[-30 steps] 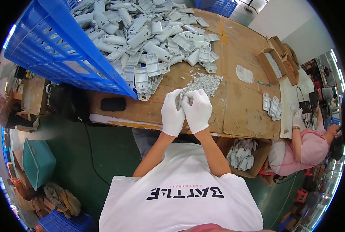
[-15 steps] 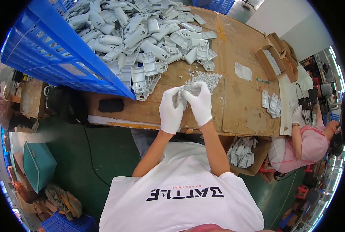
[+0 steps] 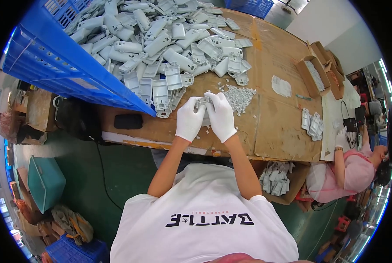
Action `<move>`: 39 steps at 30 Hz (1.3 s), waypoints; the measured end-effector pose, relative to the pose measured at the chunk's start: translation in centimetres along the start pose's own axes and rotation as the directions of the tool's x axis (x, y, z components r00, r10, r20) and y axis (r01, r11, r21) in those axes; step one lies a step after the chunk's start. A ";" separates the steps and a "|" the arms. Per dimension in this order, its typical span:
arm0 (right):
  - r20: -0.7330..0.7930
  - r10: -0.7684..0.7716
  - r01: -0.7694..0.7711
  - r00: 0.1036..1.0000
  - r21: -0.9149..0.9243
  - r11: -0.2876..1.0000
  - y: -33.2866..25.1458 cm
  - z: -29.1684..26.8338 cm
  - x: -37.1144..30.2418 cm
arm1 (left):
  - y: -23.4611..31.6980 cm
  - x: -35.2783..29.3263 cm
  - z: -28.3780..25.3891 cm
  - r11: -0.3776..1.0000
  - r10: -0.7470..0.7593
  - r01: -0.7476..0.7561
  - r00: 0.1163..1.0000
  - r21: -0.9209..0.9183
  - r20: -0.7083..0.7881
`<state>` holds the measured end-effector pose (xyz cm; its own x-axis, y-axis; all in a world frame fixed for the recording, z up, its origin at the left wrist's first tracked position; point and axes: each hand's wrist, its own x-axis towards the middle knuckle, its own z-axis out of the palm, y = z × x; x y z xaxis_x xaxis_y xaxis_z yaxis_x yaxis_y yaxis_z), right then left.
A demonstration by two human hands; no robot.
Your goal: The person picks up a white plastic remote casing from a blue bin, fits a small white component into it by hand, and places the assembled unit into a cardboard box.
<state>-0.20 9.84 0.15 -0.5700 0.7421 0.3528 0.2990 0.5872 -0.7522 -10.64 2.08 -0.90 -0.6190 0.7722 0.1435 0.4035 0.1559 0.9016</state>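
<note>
My left hand (image 3: 189, 119) and my right hand (image 3: 221, 115), both in white gloves, are closed together on a light grey plastic shell part (image 3: 203, 103) held just above the cardboard-covered table (image 3: 275, 127). Most of the part is hidden by my fingers. Beside my right hand, a heap of small grey clips (image 3: 240, 94) lies on the table. A large pile of grey plastic shells (image 3: 169, 39) spreads beyond my hands, spilling from a tilted blue crate (image 3: 51, 65).
Open cardboard boxes (image 3: 318, 72) stand at the far right of the table, with a few grey shells (image 3: 311, 123) near a person in pink (image 3: 351, 171). A box of shells (image 3: 277, 179) sits under the table edge. A black object (image 3: 128, 121) lies at the table's left.
My hands have stayed joined on the grey part, shifting slightly on the table; the fingers have turned it a little. The person at the right keeps a hand on the table.
</note>
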 end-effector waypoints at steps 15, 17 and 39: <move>0.003 0.148 -0.145 0.989 0.231 0.962 -0.3 -0.1 -0.8 | 0.7 -1.2 -0.4 0.987 -0.029 0.024 0.999 -0.160 -0.027; -0.009 0.154 -0.149 0.988 0.192 0.970 -0.4 0.1 -1.1 | 1.0 -1.6 -0.7 0.991 -0.017 0.014 1.000 -0.133 -0.021; 0.076 0.352 -0.351 0.933 0.404 0.845 -1.2 1.0 -1.0 | 0.4 -2.6 -1.1 0.999 0.028 -0.028 1.000 0.043 0.005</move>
<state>-0.77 8.02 0.15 -0.4851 0.8742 0.0222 0.1435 0.1046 -0.9841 -9.59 -0.49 -0.46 -0.6040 0.7793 0.1669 0.4497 0.1604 0.8787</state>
